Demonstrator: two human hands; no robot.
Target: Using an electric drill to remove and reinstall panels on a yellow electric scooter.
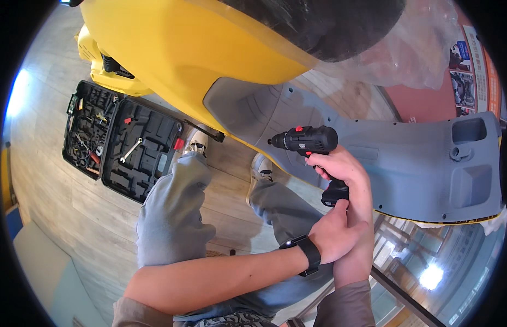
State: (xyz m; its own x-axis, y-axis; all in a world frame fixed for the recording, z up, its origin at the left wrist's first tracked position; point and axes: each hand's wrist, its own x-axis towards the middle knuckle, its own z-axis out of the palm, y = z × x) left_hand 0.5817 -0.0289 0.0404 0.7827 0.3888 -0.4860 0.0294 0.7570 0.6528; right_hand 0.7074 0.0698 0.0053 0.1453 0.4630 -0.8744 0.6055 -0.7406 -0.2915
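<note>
My right hand (340, 166) is wrapped round the grip of a black cordless drill (310, 140) with red buttons. The drill points left, and a finger lies by its trigger. From below, my left hand (336, 234), with a black watch (305, 253) on the wrist, crosses over my right forearm. Its fingertips press on the battery (335, 194) at the drill's foot; some of its fingers are hidden. Under the drill is the grey footboard (373, 180) of a yellow scooter (171, 49).
A black tool case (109, 182) lies unfolded on the wooden floor (90, 212), with a wrench (132, 150) and several small tools inside. Clear plastic film (422, 49) hangs around the scooter's black seat (335, 22). A glass-topped table (428, 261) stands at lower right.
</note>
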